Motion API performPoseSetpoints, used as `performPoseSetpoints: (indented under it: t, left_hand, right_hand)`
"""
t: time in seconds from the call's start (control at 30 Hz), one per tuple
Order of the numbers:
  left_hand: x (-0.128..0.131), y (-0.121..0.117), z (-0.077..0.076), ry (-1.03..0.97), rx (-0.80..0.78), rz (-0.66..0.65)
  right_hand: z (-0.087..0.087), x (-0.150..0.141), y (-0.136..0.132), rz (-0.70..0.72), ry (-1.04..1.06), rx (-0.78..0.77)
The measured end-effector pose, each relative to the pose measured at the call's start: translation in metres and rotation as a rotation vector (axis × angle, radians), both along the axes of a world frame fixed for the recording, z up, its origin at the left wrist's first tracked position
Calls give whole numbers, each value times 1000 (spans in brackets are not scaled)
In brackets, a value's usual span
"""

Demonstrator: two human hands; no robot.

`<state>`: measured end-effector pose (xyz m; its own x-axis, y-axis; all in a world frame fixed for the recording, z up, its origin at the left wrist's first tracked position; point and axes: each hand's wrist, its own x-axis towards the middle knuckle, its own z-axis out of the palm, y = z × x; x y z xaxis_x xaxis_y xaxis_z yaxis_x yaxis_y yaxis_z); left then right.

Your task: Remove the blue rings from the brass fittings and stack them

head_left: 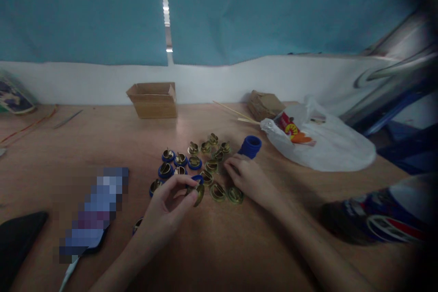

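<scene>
My left hand (171,200) pinches a round brass-coloured metal piece (200,194), tilted on edge above the table. Just behind my left fingers is a blue ring (197,179); whether it touches the held piece I cannot tell. My right hand (247,177) is curled with its fingers together, right beside a stack of blue rings (251,145). What its fingertips hold, if anything, is hidden. Between the hands lie several loose brass-coloured pieces (217,191) with a crossbar. On the left, several like pieces sit in blue rings (166,170). One more ringed piece (138,225) is partly behind my left wrist.
A phone (99,214) with a white cable lies left, near a dark flat object (20,237). An open cardboard box (155,105) stands at the back. A brown paper packet (265,106), thin sticks and a white plastic bag (335,141) are right; nearer lies a Pepsi bottle (376,219).
</scene>
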<state>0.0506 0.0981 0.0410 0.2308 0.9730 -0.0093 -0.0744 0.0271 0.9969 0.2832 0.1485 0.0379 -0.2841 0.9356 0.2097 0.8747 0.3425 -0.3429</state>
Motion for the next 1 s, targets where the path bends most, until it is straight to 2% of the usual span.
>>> performPoseSetpoints:
  t: [0.23,0.3,0.4,0.47,0.57,0.63,0.73,1.0]
  left_hand:
    - [1,-1,-2,50,57,-8]
    - [1,-1,-3,131,154,17]
    - [3,-5,-7,315,388,68]
    - [6,-9,-12,429,533,96]
    - [12,-16,-19,472,642,93]
    - [16,-20,-22,464,666,76]
    - [18,-23,-24,498,670,56]
    - [14,-20,-30,584,527,99]
  right_hand:
    - [16,-8,-9,-39,130,125]
    - [23,-14,-18,-16,249,215]
    - [29,-25,-33,30,348,345]
    - [29,-32,-40,100,356,375]
    - [25,-41,-47,273,350,360]
    - [22,-45,-48,345,333,346]
    - [20,-47,-49,366,318,327]
    - [19,-48,-51,390,304,274]
